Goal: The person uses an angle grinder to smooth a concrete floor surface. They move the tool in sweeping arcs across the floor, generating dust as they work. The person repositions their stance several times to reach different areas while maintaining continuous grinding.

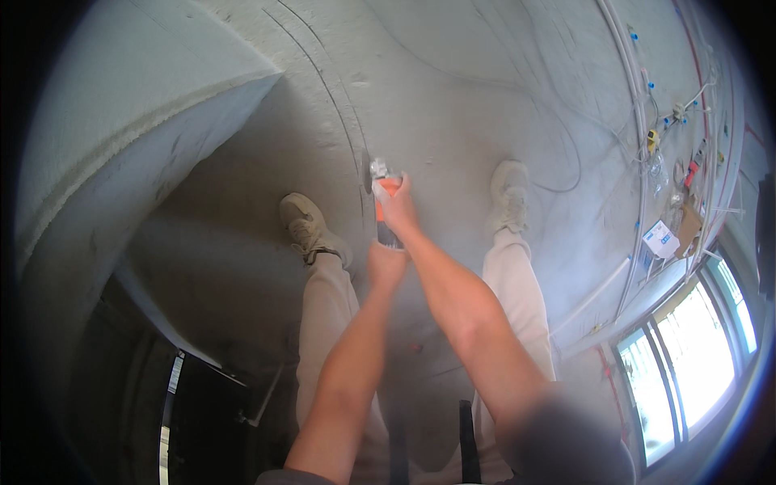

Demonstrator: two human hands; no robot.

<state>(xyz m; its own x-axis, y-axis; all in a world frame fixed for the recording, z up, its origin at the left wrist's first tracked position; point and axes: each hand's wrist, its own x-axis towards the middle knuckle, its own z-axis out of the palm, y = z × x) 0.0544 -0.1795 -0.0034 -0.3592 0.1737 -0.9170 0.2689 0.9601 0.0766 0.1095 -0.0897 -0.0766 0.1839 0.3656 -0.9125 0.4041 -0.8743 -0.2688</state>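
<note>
Grinder [387,233] held two-handed at the cut lines [331,95]

The grinder sits at the near end of the cut lines, between the left shoe [305,226] and the right shoe [509,194]. Its disc [366,172] stands edge-on, running the same way as the lines, presumably to keep the two aligned. Disc contact with the floor [457,194] cannot be confirmed.

The right hand [398,208] is closed around the orange front, close behind the disc, apparently for guidance. The left hand [386,268] is wrapped around the dark rear, probably to bear weight and resist twisting; its fingers are mostly hidden. Neither hand appears loose.

The shoes are planted wide, one either side of the lines, seemingly for balance and leg clearance. A cardboard box [689,230] lies well to the right of the lines.
</note>
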